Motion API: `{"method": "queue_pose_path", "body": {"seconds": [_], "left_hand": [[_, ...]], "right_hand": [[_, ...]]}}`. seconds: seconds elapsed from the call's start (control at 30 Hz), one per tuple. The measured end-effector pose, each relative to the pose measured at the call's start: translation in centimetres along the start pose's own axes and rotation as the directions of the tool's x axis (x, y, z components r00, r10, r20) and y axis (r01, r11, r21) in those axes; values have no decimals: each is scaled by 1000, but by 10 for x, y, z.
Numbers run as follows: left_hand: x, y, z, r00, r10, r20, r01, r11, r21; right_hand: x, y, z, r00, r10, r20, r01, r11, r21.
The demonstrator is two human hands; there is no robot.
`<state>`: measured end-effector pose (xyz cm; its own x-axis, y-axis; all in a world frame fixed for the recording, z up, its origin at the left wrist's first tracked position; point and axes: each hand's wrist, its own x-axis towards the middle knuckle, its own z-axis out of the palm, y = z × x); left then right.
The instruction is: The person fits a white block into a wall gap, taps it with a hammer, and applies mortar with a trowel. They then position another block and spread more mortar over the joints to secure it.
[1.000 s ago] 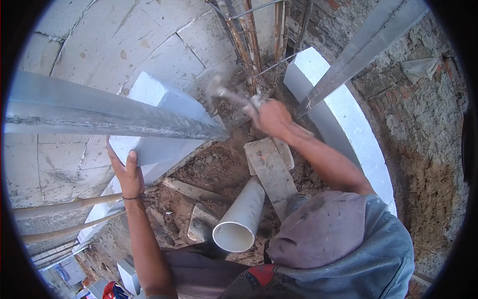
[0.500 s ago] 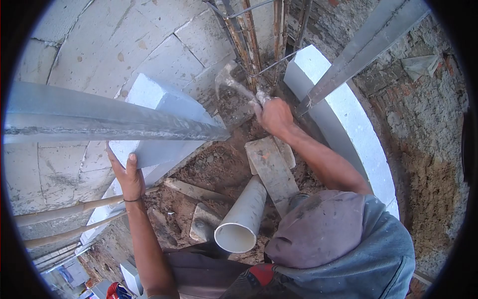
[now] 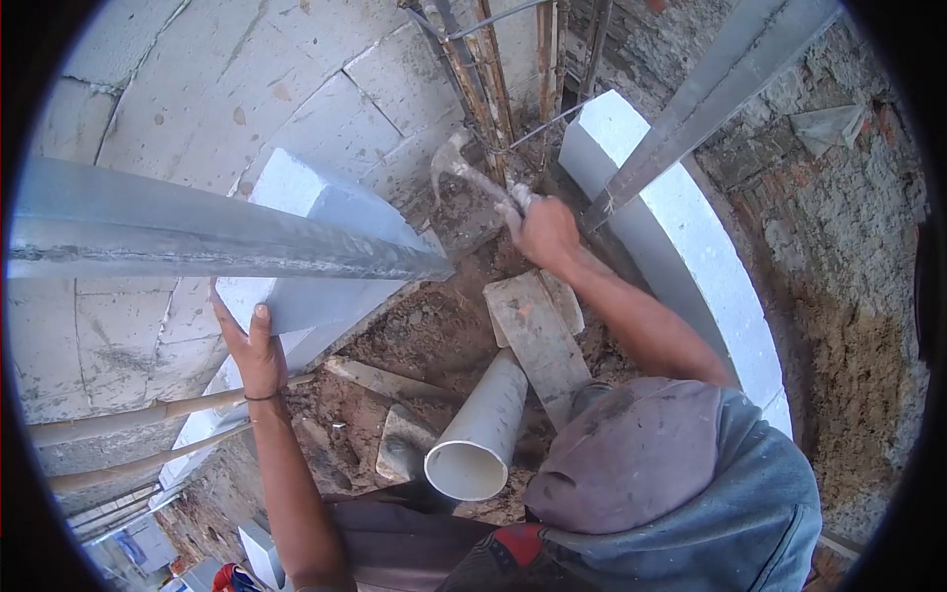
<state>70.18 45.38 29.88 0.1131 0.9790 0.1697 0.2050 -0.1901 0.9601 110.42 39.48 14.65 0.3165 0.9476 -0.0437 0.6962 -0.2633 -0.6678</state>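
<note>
Right hand (image 3: 546, 233): grip closed round the handle of a claw hammer (image 3: 454, 158), whose head points up and away toward the block wall, near the foot of the rusty bars (image 3: 485, 74). The fingers cover the lower handle; a pale, lumpy patch at the knuckles cannot be identified.

Left hand (image 3: 258, 357): grip partly open, set against the lower near end of a white block (image 3: 360, 222). The thumb lies visible on the near side; part of the fingers is concealed, so full contact cannot be confirmed. A dark band circles the wrist.

A grey metal post (image 3: 227, 234) crosses in front of the white block and hides its middle. A second metal post (image 3: 715, 104) slants over the long pale block (image 3: 691, 252) on the right; the upper ends of both posts are cut off.

Between the arms, on rough soil (image 3: 409, 321), lie a flat board (image 3: 541, 331), partly over another flat piece, and a pipe (image 3: 480, 424), its open mouth toward the wearer. The pipe's far end meets the board's edge. The board's near end is concealed by stained cloth (image 3: 631, 454).

Two wooden poles (image 3: 128, 424) extend at lower left. Objects beyond them are too small to identify.
</note>
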Motion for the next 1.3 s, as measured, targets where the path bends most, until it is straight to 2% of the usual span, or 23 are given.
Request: {"method": "queue_pose_path", "body": {"seconds": [0.07,0.13,0.2,0.23,0.33,0.37,0.4,0.5,0.53,0.6,0.63,0.7,0.77,0.83,0.9,0.97,1.0,1.03,1.07,1.1,1.13,1.17,1.3], "left_hand": [[1,0,0,1000,7,5,-7,1000,6],[1,-2,0,999,22,-27,-20,999,50],[0,0,1,1000,10,-21,-9,999,34],[0,2,3,1000,4,-21,-3,1000,15],[0,-3,-3,999,45,-3,-44,995,87],[1,-3,-3,999,46,4,-46,995,85],[2,-2,-2,998,55,-4,-55,996,76],[-1,-1,-3,999,32,12,-33,999,31],[1,-2,-2,1000,13,17,-13,1000,6],[2,-2,1,998,44,51,-44,999,-6],[3,-1,2,998,42,43,-41,999,-17],[5,-1,-2,998,37,41,-37,999,-20],[7,-3,-3,997,47,58,-46,999,-16],[7,1,1,996,74,58,-74,997,8],[7,3,5,997,63,52,-63,998,-2],[5,3,3,998,47,34,-47,999,0],[6,2,2,999,40,12,-41,999,11],[5,8,4,998,55,7,-55,997,52],[5,14,8,998,70,8,-70,993,93],[6,15,9,997,71,-31,-67,992,105],[8,14,9,996,87,-28,-82,988,129],[7,15,8,995,100,-19,-96,983,154],[7,25,10,994,109,-30,-97,960,261]], "right_hand": [[-5,-6,8,996,20,92,-19,1000,-8],[-6,-6,5,998,-23,64,24,1000,-20],[3,-1,-8,994,-15,108,30,990,-140],[9,2,-6,999,7,35,-5,997,-82],[-5,-3,6,999,-6,43,6,1000,2],[-5,-2,7,999,-11,49,14,997,-75],[0,-1,5,999,-3,44,7,997,-77],[-4,-19,-19,970,179,162,-186,982,31],[-7,-19,-13,986,104,129,-118,987,109],[-23,-26,-25,986,27,162,-66,969,240],[-36,-23,-37,987,50,154,-85,969,231],[-61,-16,-64,969,-50,241,-13,968,252],[-94,3,-98,968,-135,210,83,967,240],[-133,1,-160,956,-76,283,14,976,216],[-172,-1,-204,975,84,205,-124,974,190],[-206,2,-233,973,227,46,-229,972,43],[-220,24,-235,988,76,-132,-101,975,-196],[-232,25,-242,959,234,-159,-271,923,-274],[-243,38,-242,933,248,-260,-320,902,-289],[-259,69,-234,909,213,-359,-351,855,-381],[-263,68,-236,879,308,-365,-423,856,-296],[-274,94,-230,881,226,-416,-380,861,-337],[-284,120,-225,906,66,-418,-267,857,-442]]}}
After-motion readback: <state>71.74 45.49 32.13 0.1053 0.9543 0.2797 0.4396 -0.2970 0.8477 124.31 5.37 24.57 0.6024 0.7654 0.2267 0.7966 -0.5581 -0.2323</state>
